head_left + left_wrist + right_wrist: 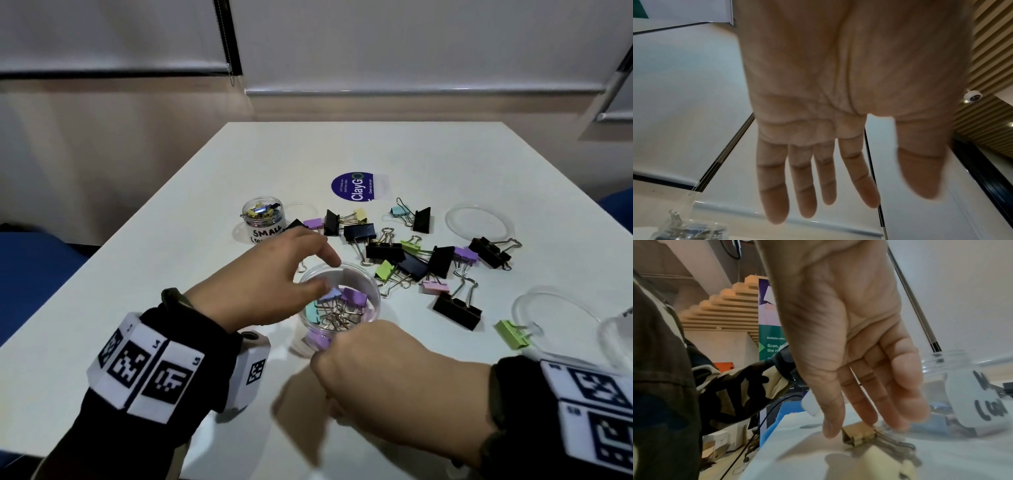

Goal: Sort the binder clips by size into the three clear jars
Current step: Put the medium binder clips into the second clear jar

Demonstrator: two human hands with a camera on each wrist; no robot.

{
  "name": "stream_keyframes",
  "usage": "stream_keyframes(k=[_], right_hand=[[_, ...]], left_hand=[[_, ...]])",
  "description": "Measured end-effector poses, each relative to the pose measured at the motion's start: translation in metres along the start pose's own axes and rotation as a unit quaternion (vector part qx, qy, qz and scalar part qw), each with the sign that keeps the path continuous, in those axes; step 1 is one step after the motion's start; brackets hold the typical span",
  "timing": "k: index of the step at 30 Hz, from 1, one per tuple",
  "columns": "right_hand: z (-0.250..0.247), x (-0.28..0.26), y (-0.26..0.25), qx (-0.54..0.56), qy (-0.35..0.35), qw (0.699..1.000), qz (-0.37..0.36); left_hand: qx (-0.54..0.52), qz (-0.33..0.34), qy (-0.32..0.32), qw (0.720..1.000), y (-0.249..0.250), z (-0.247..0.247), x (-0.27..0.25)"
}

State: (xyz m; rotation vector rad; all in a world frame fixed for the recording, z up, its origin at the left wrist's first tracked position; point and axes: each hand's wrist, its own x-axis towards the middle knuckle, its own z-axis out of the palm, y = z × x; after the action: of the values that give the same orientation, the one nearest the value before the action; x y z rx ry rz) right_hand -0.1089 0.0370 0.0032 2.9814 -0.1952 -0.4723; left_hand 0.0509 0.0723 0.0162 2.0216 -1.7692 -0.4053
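Hovering over the open medium jar (339,301), the left hand (274,287) is kept spread and empty; a yellowish clip (859,436) is touched by right hand (394,373) fingertips at 6 o'clock, grip unclear.

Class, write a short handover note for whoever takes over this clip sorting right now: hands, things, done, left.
Left hand: open, over the middle jar, holding nothing.
Right hand: fingers straight, reaching down to a yellow clip on the table beside that jar; no grip seen.
Done: small clips are in the jar marked SMALL; pastel clips are in the middle jar.
Left: the loose clips, black and pastel, lie on the table. The third jar sits at the right edge, mostly out of view.
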Motion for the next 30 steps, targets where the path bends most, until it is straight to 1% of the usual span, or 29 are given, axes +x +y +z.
stream_keyframes(k=[2, 6, 8, 12, 15, 17, 19, 22, 26, 30], right_hand=[[0.002, 0.004, -0.003, -0.003, 0.002, 1.0, -0.003], [0.013, 0.011, -0.003, -0.005, 0.018, 0.999, -0.029], [0.01, 0.011, 0.002, -0.004, -0.006, 1.0, -0.026], [0.013, 0.011, 0.012, 0.024, 0.056, 0.997, -0.044], [-0.002, -0.001, 0.019, 0.071, 0.083, 0.993, -0.049], [-0.02, -0.009, 0.027, 0.128, 0.094, 0.987, -0.021], [-0.037, -0.007, 0.041, 0.16, 0.115, 0.98, 0.025], [-0.044, 0.019, 0.063, 0.173, 0.138, 0.972, 0.079], [-0.029, 0.057, 0.063, 0.172, 0.11, 0.974, 0.094], [-0.014, 0.075, 0.053, 0.157, 0.119, 0.977, 0.087]], left_hand=[[-0.001, -0.008, -0.002, 1.0, -0.004, 0.0, 0.002], [-0.019, -0.046, -0.031, 0.998, -0.009, 0.001, 0.002], [-0.03, -0.054, -0.027, 0.998, -0.011, 0.003, 0.001], [-0.042, -0.065, -0.023, 0.997, -0.014, 0.003, 0.001], [-0.052, -0.089, -0.032, 0.994, -0.02, -0.001, -0.003], [-0.056, -0.104, -0.047, 0.992, -0.025, -0.003, -0.004], [-0.055, -0.115, -0.062, 0.99, -0.028, -0.003, -0.005], [-0.043, -0.129, -0.082, 0.987, -0.026, -0.002, -0.005], [-0.005, -0.138, -0.099, 0.985, -0.027, -0.001, -0.007], [-0.011, -0.137, -0.097, 0.986, -0.032, -0.001, -0.013]])
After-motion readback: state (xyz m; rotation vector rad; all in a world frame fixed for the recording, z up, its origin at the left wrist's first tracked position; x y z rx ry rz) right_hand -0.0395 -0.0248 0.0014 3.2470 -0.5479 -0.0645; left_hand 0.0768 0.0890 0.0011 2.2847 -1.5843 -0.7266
